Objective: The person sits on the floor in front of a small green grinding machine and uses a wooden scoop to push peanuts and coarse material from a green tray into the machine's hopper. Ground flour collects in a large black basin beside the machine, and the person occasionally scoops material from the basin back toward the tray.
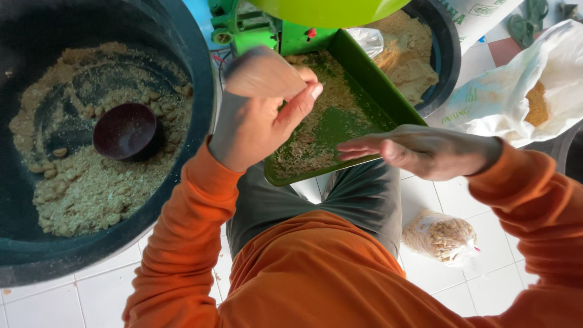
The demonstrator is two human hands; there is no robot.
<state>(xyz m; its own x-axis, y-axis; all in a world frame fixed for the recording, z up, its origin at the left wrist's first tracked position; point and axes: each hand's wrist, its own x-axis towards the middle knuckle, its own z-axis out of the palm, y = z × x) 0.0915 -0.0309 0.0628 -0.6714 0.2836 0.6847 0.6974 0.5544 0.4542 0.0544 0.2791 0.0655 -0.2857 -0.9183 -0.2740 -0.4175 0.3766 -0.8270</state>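
My left hand [252,124] grips a flat tan scraper-like piece [261,74], held up over the near end of a green tray [398,109] that carries a thin layer of brown crumbly meal [316,121]. My right hand [419,149] hovers flat, fingers together and pointing left, just above the tray's near edge and holds nothing. Both arms wear orange sleeves. The tray slopes down from a green machine [255,27] at the top.
A big dark tub [194,67] on the left holds brown meal and a dark round bowl [126,130]. A second tub of meal [437,54] sits behind the tray. A white sack [516,85] lies at right; a small clear bag of pellets [440,237] rests on the white tiled floor.
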